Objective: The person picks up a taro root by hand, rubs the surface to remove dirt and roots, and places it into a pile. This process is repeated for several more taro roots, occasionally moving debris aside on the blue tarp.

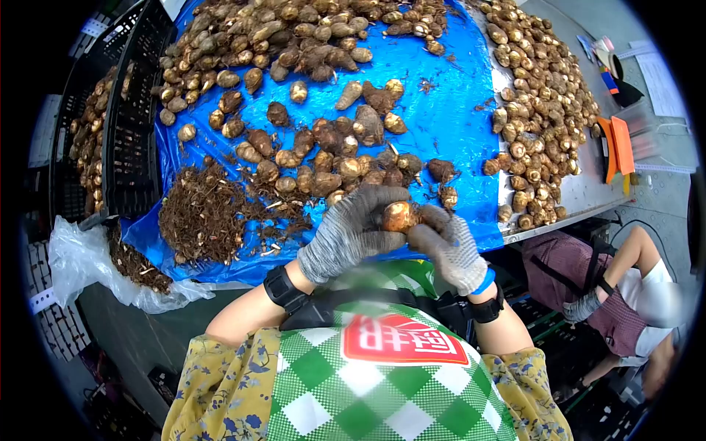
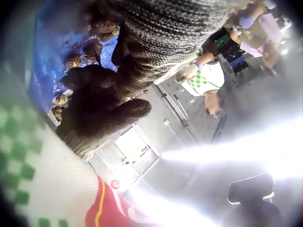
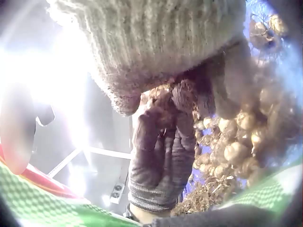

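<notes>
Between my two hands, close above the near edge of the blue sheet, is a brown taro with a pale, bare patch (image 1: 398,217). My left hand (image 1: 342,234), in a grey knit glove with dirt-darkened fingers, grips it from the left between fingers and thumb. From the other side my right hand (image 1: 454,253), in a similar soiled glove, pinches its right end with curled fingertips. In the right wrist view the fibrous taro (image 3: 158,97) shows between the gloved hands, partly hidden by the fingers. Loose taros (image 1: 346,169) lie just beyond the hands.
A large heap of taros (image 1: 272,37) covers the far blue sheet (image 1: 463,95); paler ones (image 1: 540,110) pile on the metal table at right. A mound of root fibres (image 1: 198,213) sits at left, beside black crates (image 1: 132,125) and a plastic bag (image 1: 88,257). Another person (image 1: 603,294) is at right.
</notes>
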Demonstrator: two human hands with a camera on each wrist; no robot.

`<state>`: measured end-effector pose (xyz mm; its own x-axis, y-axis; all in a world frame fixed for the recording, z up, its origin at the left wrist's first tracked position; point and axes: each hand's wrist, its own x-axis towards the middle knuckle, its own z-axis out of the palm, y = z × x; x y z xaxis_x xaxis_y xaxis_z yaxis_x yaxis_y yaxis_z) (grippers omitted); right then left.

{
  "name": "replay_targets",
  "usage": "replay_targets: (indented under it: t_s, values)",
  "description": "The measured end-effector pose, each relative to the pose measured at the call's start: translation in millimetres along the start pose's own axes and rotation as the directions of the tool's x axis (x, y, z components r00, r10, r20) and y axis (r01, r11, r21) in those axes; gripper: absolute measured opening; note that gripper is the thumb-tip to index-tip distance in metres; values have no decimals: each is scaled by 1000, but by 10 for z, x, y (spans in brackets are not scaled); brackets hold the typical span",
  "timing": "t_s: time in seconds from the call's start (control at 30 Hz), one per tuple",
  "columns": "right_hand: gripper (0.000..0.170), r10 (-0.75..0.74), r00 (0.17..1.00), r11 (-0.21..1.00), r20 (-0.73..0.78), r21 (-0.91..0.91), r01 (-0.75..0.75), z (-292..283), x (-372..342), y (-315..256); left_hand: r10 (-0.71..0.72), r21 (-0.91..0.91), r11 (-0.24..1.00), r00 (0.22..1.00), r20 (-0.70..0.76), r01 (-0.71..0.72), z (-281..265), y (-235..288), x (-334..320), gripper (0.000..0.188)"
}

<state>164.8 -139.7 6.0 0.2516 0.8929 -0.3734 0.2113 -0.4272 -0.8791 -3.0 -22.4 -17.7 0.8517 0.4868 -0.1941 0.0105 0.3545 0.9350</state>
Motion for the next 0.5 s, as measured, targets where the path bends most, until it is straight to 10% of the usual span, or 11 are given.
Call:
replay_targets:
  t_s: [0.23,0.5]
  values:
    - [24,-315,938,888,-145,-392,238,125,-22,110,34,367,930,999,-9,-28,80,-11,33,50]
    - [32,-548,827,734,-125,-546,404,72,-31,184,-189,-109,974,979,70,196,164,-52,45,50]
